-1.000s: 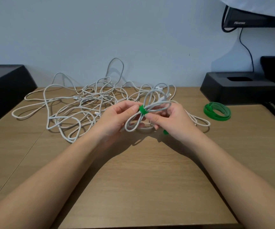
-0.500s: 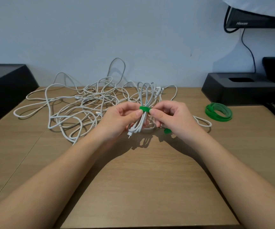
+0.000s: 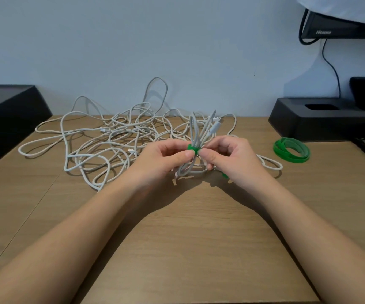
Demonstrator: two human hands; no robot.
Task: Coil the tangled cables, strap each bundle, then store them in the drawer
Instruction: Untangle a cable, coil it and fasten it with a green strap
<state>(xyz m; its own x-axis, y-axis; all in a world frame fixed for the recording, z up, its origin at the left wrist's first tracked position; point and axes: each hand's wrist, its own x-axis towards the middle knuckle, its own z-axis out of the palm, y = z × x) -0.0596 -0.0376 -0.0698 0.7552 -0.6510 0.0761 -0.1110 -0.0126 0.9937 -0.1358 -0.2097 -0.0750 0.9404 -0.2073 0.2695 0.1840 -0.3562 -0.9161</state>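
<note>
One bundle (image 3: 199, 132): coiled white cable, held off the table (image 3: 199, 238) at centre view. Loops fan toward 12 o'clock, plug ends toward 1 o'clock.
Strap (image 3: 192, 148): green, wrapped round the bundle's waist, between my two thumbs.
Strap risk: my guess is that if the end isn't pressed down flat it peels and the wrap goes slack. I can't see the fastening face from here.
Loop risk: the loops above the strap splay wide. If I ease the pinch before the strap bites, they likely spring out and the coil is lost.
Pile (image 3: 111, 141): tangled cables on the table at 9 to 11 o'clock of the bundle, close by.
Pile risk: I can't tell whether a strand joins the bundle. If one does, lifting away would drag the lot.
Left hand (image 3: 161, 159): fingers curled, thumb and forefinger pinching the strap at its 9 o'clock side.
Right hand (image 3: 232, 159): fingers curled, thumb tip pinching the strap at its 3 o'clock side, other fingers tucked by the lower loops.
Green bit (image 3: 225, 175): under my right hand at 5 o'clock of the bundle. Can't tell if it's the strap's tail or a separate one.
Spare straps (image 3: 291, 149): green ring at 3 o'clock, well apart, just in front of the black box (image 3: 319, 119).
Drawer: not in view.
</note>
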